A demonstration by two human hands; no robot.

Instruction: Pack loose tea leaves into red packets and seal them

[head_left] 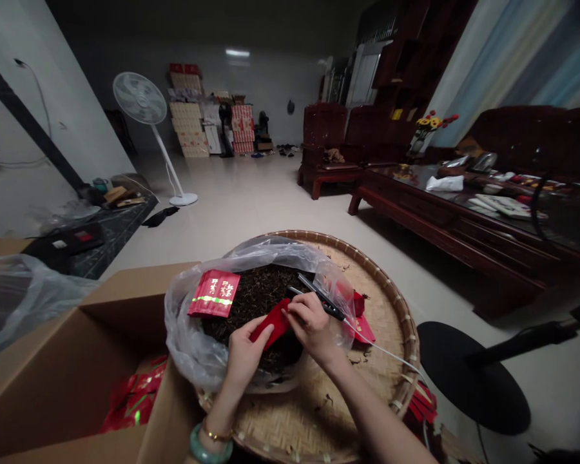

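My left hand (246, 351) is closed on the lower end of a small red packet (273, 324). The fingers of my right hand (313, 325) pinch the packet's upper end. A black tong-shaped tool (329, 306) with a white cord lies against my right hand, its two arms apart; whether the palm grips it, I cannot tell. Below both hands is a clear plastic bag (183, 348) full of dark, dry tea leaves (258, 293). A stack of red packets with gold print (214, 294) rests on the leaves at the left.
The bag stands on a round woven bamboo tray (381, 303), with more red packets (363, 330) at its right. A cardboard box (38, 386) at left holds filled red packets (138, 393). A black round stand base (468, 380) is at right. Beyond are a white fan (140, 98) and a wooden table (415, 206).
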